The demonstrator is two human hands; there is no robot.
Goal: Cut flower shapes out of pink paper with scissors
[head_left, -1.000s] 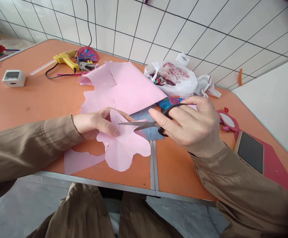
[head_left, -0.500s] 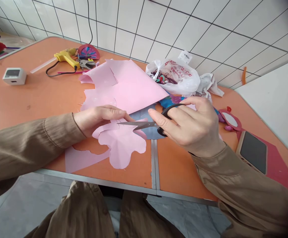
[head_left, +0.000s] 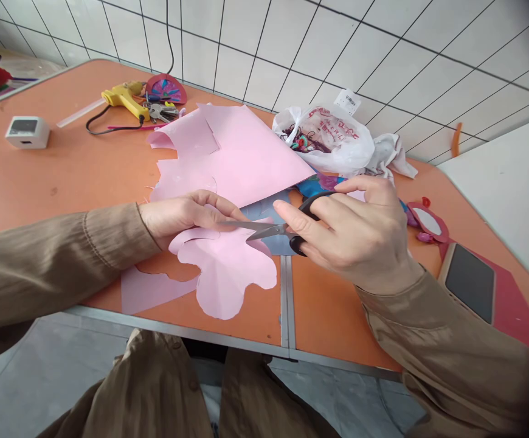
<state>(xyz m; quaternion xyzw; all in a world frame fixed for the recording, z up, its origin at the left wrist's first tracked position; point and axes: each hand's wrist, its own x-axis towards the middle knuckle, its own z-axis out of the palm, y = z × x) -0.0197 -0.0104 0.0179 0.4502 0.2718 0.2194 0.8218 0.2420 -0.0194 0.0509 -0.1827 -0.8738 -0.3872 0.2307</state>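
Observation:
My left hand (head_left: 194, 214) pinches the upper edge of a pink flower-shaped paper cutout (head_left: 228, 274), whose rounded petals hang toward me above the table. Black-handled scissors (head_left: 269, 230) are in my right hand (head_left: 356, 231), its fingers through the loops. Their blades are parted and point left, lying at the top of the cutout close to my left fingertips. Behind my hands lies a large sheet of pink paper (head_left: 246, 152), partly folded over. A pink paper offcut (head_left: 155, 291) with a curved edge rests below my left wrist. Blue-grey paper (head_left: 269, 210) shows beneath.
A yellow glue gun (head_left: 125, 99), keys (head_left: 162, 112) and a small white box (head_left: 27, 132) lie at the left. A plastic bag (head_left: 332, 137) of cords stands by the tiled wall. At the right, a phone (head_left: 469, 281) rests on red paper (head_left: 515, 304).
The flower cutout has shifted and spread slightly, its lower petals hanging lower and further right. My left thumb has moved down onto the paper's edge. The scissors remain parted near it.

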